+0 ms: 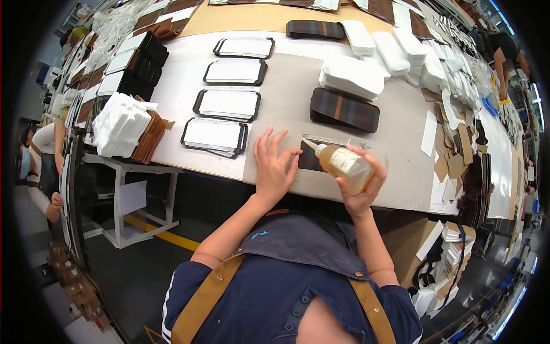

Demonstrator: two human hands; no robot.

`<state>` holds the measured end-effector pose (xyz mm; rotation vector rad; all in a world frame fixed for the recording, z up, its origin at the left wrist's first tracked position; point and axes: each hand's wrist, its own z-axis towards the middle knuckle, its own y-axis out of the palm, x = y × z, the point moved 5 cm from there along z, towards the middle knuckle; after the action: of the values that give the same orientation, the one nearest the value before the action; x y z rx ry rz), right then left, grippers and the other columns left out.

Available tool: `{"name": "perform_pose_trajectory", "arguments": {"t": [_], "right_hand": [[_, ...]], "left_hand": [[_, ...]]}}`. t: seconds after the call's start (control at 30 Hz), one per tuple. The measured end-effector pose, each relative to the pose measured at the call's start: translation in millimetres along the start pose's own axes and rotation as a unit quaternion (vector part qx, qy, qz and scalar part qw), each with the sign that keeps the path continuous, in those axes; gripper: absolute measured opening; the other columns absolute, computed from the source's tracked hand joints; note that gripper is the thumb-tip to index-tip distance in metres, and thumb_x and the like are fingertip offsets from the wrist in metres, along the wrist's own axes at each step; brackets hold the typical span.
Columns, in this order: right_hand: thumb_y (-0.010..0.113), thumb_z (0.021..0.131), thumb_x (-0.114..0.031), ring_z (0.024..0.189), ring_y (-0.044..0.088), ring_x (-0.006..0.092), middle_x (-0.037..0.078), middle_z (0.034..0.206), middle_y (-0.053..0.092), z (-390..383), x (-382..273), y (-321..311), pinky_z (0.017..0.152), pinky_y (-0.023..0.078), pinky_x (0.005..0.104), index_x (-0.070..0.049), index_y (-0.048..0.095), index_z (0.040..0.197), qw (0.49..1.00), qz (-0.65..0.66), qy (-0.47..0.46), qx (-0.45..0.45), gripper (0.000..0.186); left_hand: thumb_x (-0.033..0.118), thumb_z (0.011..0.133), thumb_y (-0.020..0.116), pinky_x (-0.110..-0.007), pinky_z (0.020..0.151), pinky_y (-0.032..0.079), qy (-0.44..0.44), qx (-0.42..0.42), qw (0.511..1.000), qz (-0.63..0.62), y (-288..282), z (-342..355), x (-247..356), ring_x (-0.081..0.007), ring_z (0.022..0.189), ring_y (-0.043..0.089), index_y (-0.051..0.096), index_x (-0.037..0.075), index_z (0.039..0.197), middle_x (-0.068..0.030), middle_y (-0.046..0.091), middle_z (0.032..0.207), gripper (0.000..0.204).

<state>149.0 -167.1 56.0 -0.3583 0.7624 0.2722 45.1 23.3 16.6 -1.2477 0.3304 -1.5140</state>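
Observation:
My right hand (pixel 364 184) grips a clear squeeze bottle (pixel 346 166) of amber liquid, tilted so its pale pointed nozzle aims to the upper left. Beneath the bottle lies a dark plaid piece (pixel 310 157), partly hidden by it. My left hand (pixel 274 163) rests on the table at the left end of that piece, fingers spread, with the thumb and a fingertip close to its edge. Just beyond stands a stack of dark plaid pieces with a brown stripe (pixel 345 111).
Black-edged white panels (pixel 214 135) lie in several piles on the left. White padding stacks (pixel 352 78) and another plaid stack (pixel 315 29) are farther back. White and brown piles (pixel 121 125) sit at the left edge; cardboard pieces (pixel 452 152) lie right. A person (pixel 48 149) works at far left.

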Motion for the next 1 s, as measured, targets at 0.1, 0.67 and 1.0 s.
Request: {"name": "perform_pose_trajectory", "arguments": {"t": [0.1,0.67,1.0], "right_hand": [[0.088,0.088,-0.021,0.125,0.064,0.0385,0.019,0.133,0.058,20,9,-14,0.111,0.051,0.0496,-0.005,0.042,0.147,0.987,0.106,0.109,0.048,0.076],[0.083,0.087,-0.009,0.124,0.065,0.0214,0.01,0.13,0.064,61,48,-22,0.107,0.054,0.0358,-0.01,0.051,0.15,0.942,0.19,0.268,-0.073,0.071],[0.083,0.085,-0.013,0.119,0.063,0.0186,0.008,0.126,0.066,52,47,-26,0.104,0.051,0.0343,-0.009,0.053,0.149,0.941,0.181,0.258,-0.126,0.07]], "left_hand": [[0.014,0.094,0.072,-0.059,0.124,0.02,-0.01,0.014,1.0,-0.018,-2,-1,-2,-0.0414,0.152,0.029,0.076,0.012,0.104,-0.0143,0.052,0.152,0.011],[0.026,0.104,0.064,-0.061,0.126,0.016,-0.01,0.021,0.998,-0.056,-5,-2,-5,-0.0447,0.152,0.026,0.081,0.008,0.09,-0.0184,0.052,0.15,0.028],[0.025,0.104,0.064,-0.062,0.126,0.016,-0.012,0.021,0.999,-0.048,-2,-1,-6,-0.045,0.152,0.027,0.081,0.009,0.09,-0.0193,0.053,0.149,0.028]]}}
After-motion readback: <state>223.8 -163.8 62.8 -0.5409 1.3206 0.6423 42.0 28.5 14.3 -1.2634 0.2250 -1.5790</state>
